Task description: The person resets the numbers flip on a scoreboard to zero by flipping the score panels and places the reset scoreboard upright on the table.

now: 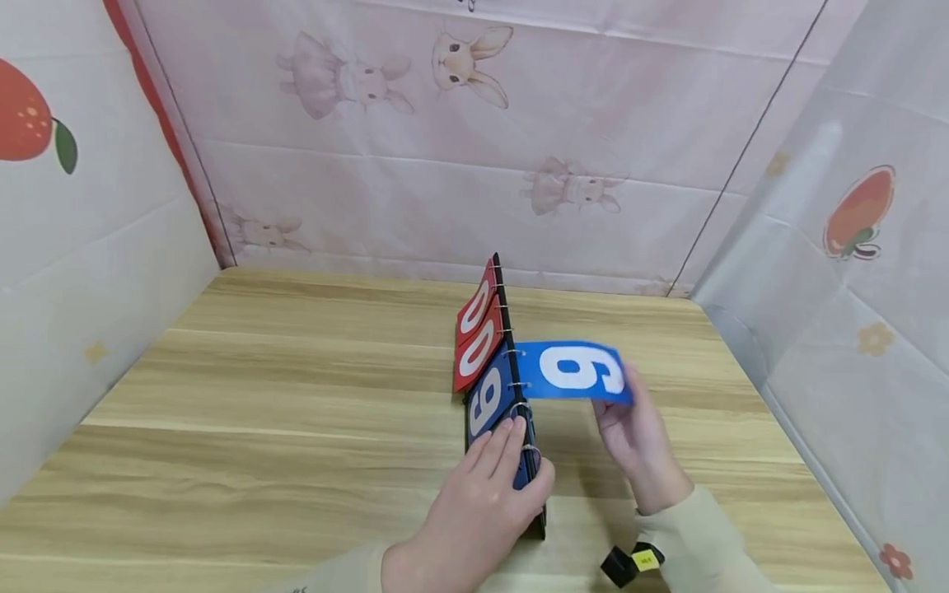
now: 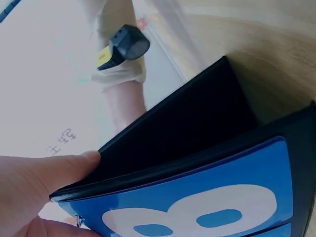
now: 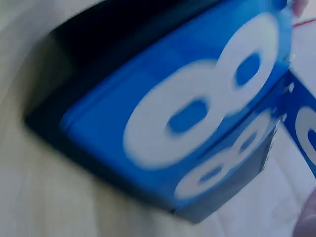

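Note:
A flip scoreboard [image 1: 501,296] with a black ring-bound frame stands tent-like on the table. My left hand [image 1: 474,502] grips the top edge of its near end; in the left wrist view the thumb [image 2: 74,168] lies against the black panel [image 2: 197,103]. To the right, my right hand [image 1: 638,445] holds the outer end of a blue number card [image 1: 530,371], which sticks out level from the rings. Red cards [image 1: 463,375] with zeros hang on the left face at the far end. Blue cards with eights [image 3: 113,113] fill the right wrist view, slightly blurred.
The wood-grain table [image 1: 296,395] extends on both sides of the scoreboard. Printed cloth walls [image 1: 415,189] enclose it at the back and sides. A black device with a yellow label [image 1: 645,560] is strapped to the right wrist.

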`<action>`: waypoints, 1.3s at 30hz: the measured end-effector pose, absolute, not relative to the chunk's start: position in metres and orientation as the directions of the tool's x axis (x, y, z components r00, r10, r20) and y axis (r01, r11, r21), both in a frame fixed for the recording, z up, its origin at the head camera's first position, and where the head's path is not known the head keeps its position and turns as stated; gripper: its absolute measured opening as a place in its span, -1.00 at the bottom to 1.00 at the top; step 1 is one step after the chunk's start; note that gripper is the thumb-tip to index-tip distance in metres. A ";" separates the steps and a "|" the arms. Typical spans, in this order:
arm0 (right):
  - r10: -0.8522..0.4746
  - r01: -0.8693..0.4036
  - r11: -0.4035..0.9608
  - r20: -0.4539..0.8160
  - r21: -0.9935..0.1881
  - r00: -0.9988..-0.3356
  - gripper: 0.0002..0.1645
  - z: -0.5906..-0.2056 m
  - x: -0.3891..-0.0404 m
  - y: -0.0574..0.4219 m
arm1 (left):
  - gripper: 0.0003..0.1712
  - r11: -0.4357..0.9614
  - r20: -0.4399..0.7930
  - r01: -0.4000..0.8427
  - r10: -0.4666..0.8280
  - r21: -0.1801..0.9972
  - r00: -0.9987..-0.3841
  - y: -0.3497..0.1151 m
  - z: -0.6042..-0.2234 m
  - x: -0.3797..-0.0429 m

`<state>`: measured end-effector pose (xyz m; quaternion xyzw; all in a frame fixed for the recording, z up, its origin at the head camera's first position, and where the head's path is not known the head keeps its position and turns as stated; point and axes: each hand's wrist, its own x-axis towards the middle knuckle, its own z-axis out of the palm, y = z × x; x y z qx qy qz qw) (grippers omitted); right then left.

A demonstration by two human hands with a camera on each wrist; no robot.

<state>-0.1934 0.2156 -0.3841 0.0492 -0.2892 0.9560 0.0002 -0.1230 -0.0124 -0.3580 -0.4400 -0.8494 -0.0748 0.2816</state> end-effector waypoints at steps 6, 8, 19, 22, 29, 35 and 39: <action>-0.095 -0.290 -0.550 0.403 -0.783 -0.910 -0.42 -0.378 -0.184 0.189 | -0.70 0.601 0.532 0.791 0.709 -0.115 -0.462 -0.012 -0.359 -0.122; -0.109 -0.374 -0.207 0.401 -0.904 -0.910 -0.45 -0.378 -0.181 0.178 | -0.80 0.601 0.572 0.787 0.697 -0.136 -0.433 -0.012 -0.360 -0.122; -0.402 -0.700 0.549 0.590 -0.456 -0.700 -0.63 -0.382 -0.187 0.163 | -0.90 0.597 0.631 0.777 0.685 -0.201 -0.363 -0.009 -0.362 -0.122; -0.464 -0.736 0.576 0.600 -0.355 -0.652 -0.52 -0.379 -0.192 0.161 | -0.80 0.595 0.594 0.778 0.705 -0.199 -0.387 -0.011 -0.361 -0.122; -0.397 -0.637 0.498 0.499 -0.588 -0.770 -0.56 -0.372 -0.198 0.158 | -0.82 0.600 0.599 0.778 0.698 -0.188 -0.393 -0.012 -0.361 -0.122; -0.186 -0.132 0.222 0.091 -0.966 -0.978 -0.37 -0.393 -0.193 0.168 | -0.81 0.600 0.554 0.784 0.712 -0.159 -0.432 -0.012 -0.360 -0.121; -0.235 0.125 0.174 -0.165 -0.977 -0.958 -0.23 -0.410 -0.190 0.169 | -0.77 0.601 0.541 0.786 0.713 -0.143 -0.446 -0.012 -0.360 -0.120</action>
